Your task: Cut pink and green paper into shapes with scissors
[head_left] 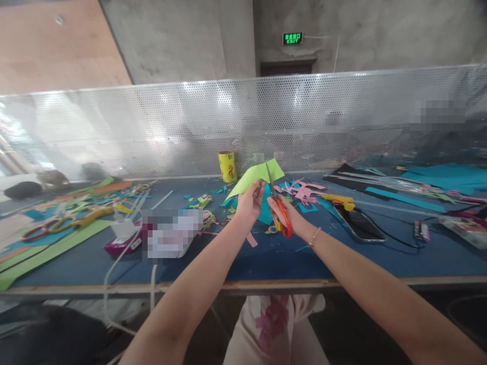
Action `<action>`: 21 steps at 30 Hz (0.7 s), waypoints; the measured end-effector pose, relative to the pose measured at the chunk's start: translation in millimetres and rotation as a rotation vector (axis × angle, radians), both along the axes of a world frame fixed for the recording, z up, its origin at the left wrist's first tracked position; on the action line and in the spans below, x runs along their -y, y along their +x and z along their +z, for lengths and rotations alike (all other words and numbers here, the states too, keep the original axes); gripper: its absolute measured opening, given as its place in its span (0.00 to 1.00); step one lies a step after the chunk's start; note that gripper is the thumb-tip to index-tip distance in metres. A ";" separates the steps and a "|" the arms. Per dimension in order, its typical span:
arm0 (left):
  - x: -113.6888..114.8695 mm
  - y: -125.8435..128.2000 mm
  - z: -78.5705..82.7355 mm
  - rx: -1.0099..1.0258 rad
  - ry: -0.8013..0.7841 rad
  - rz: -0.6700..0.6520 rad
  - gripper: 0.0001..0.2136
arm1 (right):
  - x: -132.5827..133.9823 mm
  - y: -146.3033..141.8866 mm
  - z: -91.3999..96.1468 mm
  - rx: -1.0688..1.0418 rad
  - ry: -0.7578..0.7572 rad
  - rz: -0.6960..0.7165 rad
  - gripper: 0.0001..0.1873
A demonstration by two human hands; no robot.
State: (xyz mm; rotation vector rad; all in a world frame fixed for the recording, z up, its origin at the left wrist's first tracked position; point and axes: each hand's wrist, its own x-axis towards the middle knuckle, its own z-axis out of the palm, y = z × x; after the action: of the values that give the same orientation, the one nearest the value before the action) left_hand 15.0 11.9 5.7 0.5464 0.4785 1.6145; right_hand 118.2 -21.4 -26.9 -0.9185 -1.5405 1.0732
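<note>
In the head view, my left hand (251,201) is closed in a pinch on the lower edge of a light green paper sheet (249,178), which is raised above the table. My right hand (283,213) grips a pair of scissors (285,223) by the orange-red handles. The scissor blades point up and lie against the green sheet near its right part. Beneath both hands lie blue paper (266,213) and scattered scraps. Pink paper strips (304,191) are heaped just right of the scissors.
A yellow can-like container (227,167) stands behind the hands. A yellow glue gun (340,201) and a phone (359,223) lie right. A purple-and-white power strip (125,243) with cables, more scissors (45,228) and coloured sheets lie left. A perforated metal panel (182,126) borders the back.
</note>
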 end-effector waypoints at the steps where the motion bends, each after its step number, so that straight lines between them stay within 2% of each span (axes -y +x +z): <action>1: 0.9 0.1 0.1 -0.003 0.007 -0.015 0.03 | 0.3 -0.2 -0.2 -0.013 0.005 0.006 0.18; 5: 2.9 0.7 -1.1 -0.023 0.015 -0.054 0.03 | -1.5 -0.5 -3.4 -0.032 0.029 0.003 0.17; 9: 0.7 1.8 -4.0 -0.057 0.041 -0.029 0.02 | -1.8 -1.6 -4.3 -0.033 0.009 -0.028 0.17; 13: -2.8 3.3 -6.6 -0.107 0.088 -0.006 0.05 | -1.1 -2.2 -4.0 -0.002 0.033 -0.055 0.17; 21: -2.8 5.1 -6.8 -0.207 0.132 0.041 0.05 | -4.7 -1.5 -9.4 0.021 0.025 -0.002 0.18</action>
State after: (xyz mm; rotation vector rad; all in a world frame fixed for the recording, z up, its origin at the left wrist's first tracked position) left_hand 20.1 14.7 -1.1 0.8126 0.5416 1.6448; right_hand 116.7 -16.7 -36.2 -0.9168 -1.5660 1.0438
